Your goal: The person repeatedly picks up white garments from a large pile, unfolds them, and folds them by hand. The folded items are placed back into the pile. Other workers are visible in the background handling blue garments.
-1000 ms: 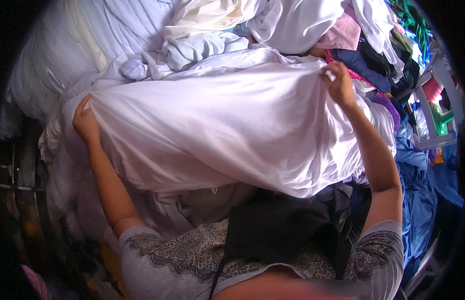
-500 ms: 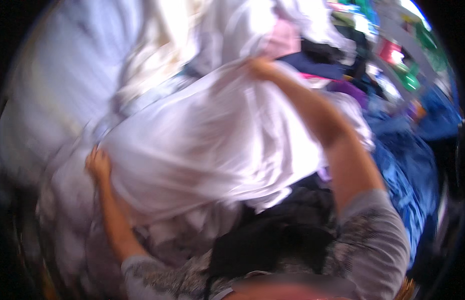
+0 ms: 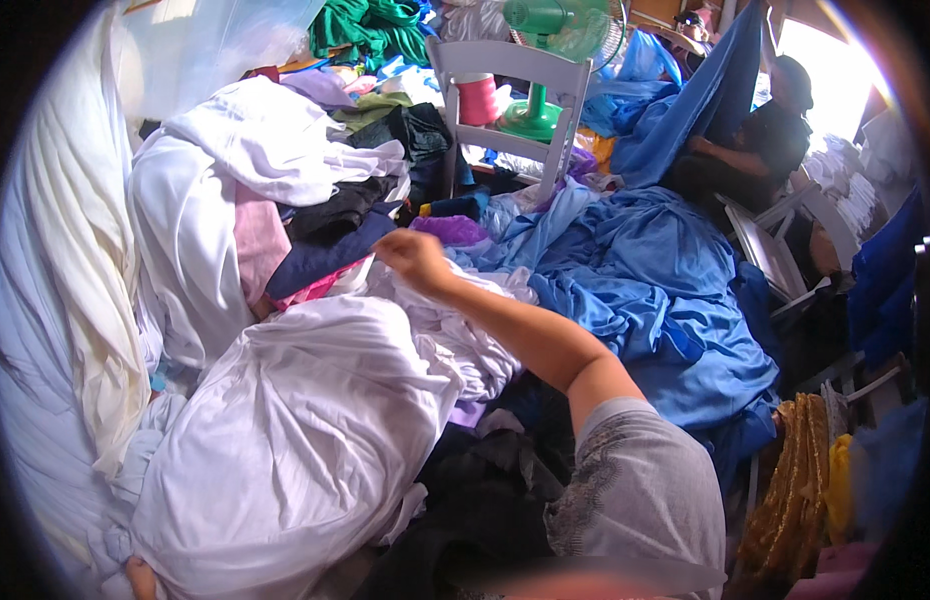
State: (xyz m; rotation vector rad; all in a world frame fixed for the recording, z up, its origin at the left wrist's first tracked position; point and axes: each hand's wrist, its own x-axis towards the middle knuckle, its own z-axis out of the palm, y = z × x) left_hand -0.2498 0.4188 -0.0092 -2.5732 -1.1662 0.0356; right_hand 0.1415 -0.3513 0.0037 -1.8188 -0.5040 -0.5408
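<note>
A large white cloth lies bunched and billowed in front of me, its folds running towards its lower left corner. At that corner my left hand shows only in part at the picture's lower edge, closed on the cloth. My right arm reaches forward over the heap. My right hand is above the far edge of the white cloth, close to a navy cloth and a purple cloth. Its fingers look bent but are blurred, and I cannot make out whether anything is in them.
Blue fabric is heaped at the right, more white fabric at the far left. Behind stand a white chair and a green fan. Another person sits at the far right. Gold cloth hangs at the lower right.
The white cloth, earlier stretched between both hands, now lies lower on the heap. My right hand is apart from its main spread; my left hand has moved down. The view has turned right.
</note>
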